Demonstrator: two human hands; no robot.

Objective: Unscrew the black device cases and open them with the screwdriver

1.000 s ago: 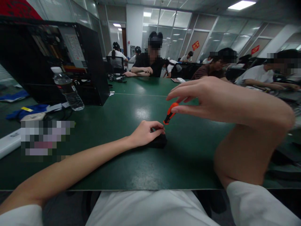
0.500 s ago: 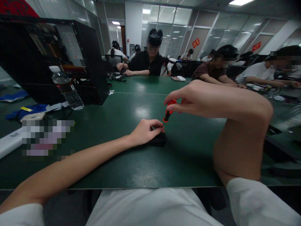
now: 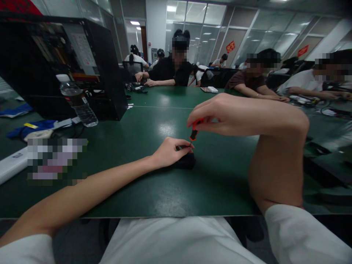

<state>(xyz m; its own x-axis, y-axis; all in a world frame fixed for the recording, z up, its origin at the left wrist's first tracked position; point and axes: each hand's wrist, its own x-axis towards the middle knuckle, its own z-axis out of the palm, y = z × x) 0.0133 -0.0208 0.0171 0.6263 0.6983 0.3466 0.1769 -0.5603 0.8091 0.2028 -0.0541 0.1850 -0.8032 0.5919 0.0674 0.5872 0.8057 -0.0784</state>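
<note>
A small screwdriver [image 3: 194, 134] with a red and black handle is pinched in the fingers of my right hand [image 3: 220, 113], its thin shaft pointing down and slightly left. Below it lies a low black box-like object [image 3: 188, 162] on the green table. My left hand [image 3: 168, 154] rests over that object, with thumb and fingertips brought together around the screwdriver's tip. What sits between those fingertips is too small to make out, and the palm covers much of the black object.
An opened black computer case [image 3: 106, 73] stands at the left behind a water bottle [image 3: 78, 102]. Blue gloves [image 3: 41, 126] and a white elongated item [image 3: 13, 165] lie at the left. Dark flat parts [image 3: 324, 172] are at the right. Co-workers sit across the table [image 3: 165, 198].
My right hand has shifted slightly left, and the screwdriver handle has turned a little in its fingers. My left hand stays in place on the black object.
</note>
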